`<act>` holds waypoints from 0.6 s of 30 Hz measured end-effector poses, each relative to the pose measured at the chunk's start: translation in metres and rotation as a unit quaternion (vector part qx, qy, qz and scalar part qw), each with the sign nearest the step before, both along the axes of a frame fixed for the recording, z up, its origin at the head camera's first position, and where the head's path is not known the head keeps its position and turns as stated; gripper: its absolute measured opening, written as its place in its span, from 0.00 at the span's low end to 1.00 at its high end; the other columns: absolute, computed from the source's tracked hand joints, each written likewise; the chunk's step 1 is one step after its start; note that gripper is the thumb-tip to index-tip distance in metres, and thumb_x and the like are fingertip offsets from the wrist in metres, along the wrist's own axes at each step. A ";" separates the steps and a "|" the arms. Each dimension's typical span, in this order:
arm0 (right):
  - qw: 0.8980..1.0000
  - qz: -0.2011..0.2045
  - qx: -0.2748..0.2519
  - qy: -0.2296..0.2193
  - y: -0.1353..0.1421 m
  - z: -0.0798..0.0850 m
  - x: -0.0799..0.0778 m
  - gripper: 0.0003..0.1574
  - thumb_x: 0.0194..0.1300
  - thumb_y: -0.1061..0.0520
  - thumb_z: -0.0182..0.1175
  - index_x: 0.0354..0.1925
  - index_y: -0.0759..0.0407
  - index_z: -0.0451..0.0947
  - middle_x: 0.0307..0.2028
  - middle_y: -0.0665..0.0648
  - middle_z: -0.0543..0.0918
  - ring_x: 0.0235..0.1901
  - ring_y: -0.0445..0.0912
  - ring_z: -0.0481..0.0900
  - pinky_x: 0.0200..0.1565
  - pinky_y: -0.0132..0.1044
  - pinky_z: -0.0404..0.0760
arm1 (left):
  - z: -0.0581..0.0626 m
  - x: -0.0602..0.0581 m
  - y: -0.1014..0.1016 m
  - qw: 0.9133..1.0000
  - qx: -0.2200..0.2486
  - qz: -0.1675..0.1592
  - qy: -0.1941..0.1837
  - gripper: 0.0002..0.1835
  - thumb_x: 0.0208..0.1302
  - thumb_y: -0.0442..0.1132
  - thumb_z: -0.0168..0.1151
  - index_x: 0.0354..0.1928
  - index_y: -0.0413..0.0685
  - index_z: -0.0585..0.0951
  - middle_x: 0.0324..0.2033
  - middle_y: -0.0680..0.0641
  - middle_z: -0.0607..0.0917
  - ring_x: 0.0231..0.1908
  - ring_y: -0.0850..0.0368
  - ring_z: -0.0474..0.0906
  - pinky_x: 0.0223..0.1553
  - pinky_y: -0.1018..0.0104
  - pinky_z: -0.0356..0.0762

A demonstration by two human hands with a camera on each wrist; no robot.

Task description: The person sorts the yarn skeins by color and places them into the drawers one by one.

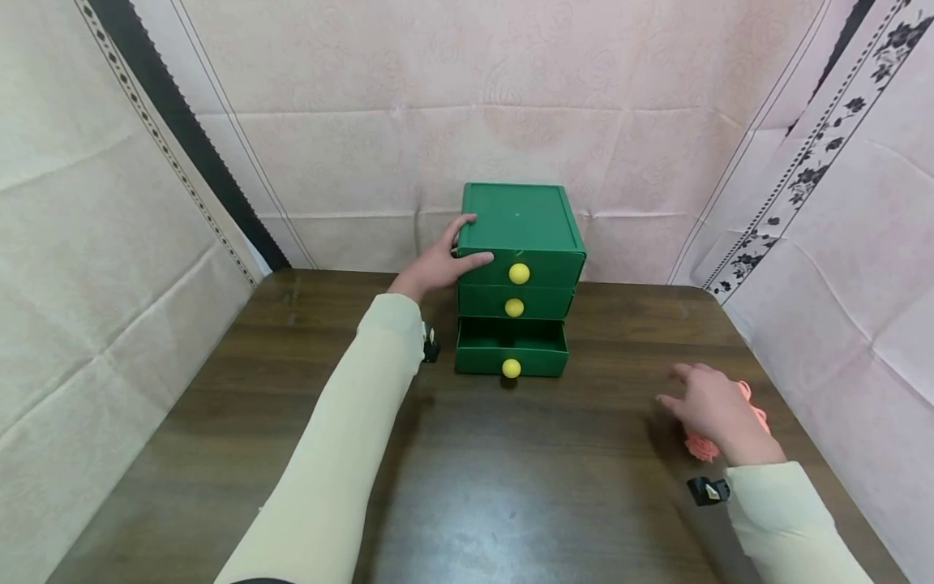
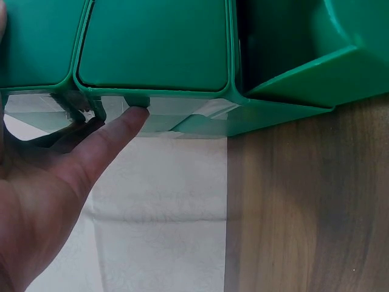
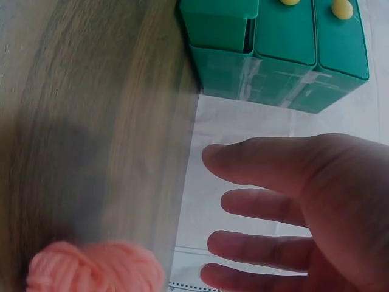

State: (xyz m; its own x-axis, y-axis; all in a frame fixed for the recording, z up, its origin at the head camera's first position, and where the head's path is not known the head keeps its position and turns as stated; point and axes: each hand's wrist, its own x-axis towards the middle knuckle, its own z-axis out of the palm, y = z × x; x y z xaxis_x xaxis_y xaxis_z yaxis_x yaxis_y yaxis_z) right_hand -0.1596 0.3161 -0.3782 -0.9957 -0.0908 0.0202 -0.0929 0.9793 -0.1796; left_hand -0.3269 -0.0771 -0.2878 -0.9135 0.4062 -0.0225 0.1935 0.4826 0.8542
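A small green drawer cabinet (image 1: 521,219) with three drawers and round yellow knobs stands at the back of the table. Its bottom drawer (image 1: 477,361) is pulled out, and the two above are closed. My left hand (image 1: 441,261) grips the cabinet's upper left side, thumb at the front edge; in the left wrist view a fingertip (image 2: 137,114) touches the taped side wall. At the right, my right hand (image 1: 711,405) hovers over a skein of coral-pink yarn (image 1: 702,448), fingers spread and holding nothing. The right wrist view shows the yarn (image 3: 94,271) below the fingers.
The dark wooden table (image 1: 467,487) reaches back to a pale cloth wall (image 1: 438,146). Similar cloth panels stand on the left (image 1: 95,284) and right (image 1: 861,308). A black wrist camera (image 1: 708,491) sits at the right cuff.
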 end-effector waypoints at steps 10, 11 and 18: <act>0.998 -0.014 -0.012 -0.067 0.007 0.004 0.006 0.31 0.54 0.49 0.62 0.50 0.68 0.72 0.22 0.55 0.79 0.28 0.48 0.76 0.38 0.52 0.74 | 0.001 0.000 0.000 1.000 -0.003 0.000 0.001 0.44 0.55 0.59 0.59 0.68 0.74 0.43 0.69 0.45 0.52 0.65 0.45 0.58 0.58 0.49 0.66; 0.997 -0.021 -0.013 -0.079 0.007 0.004 0.007 0.31 0.54 0.49 0.61 0.51 0.68 0.72 0.22 0.55 0.79 0.28 0.48 0.75 0.38 0.52 0.74 | 0.001 0.000 0.000 1.000 -0.003 0.000 0.000 0.44 0.55 0.59 0.59 0.68 0.74 0.43 0.69 0.45 0.52 0.65 0.45 0.58 0.58 0.49 0.66; 0.992 -0.048 0.005 -0.112 0.011 0.003 0.009 0.30 0.51 0.48 0.64 0.47 0.67 0.74 0.31 0.58 0.81 0.31 0.50 0.75 0.32 0.54 0.73 | -0.001 -0.002 -0.002 1.000 0.000 -0.002 -0.004 0.44 0.54 0.60 0.59 0.67 0.77 0.43 0.69 0.46 0.51 0.65 0.47 0.57 0.58 0.50 0.66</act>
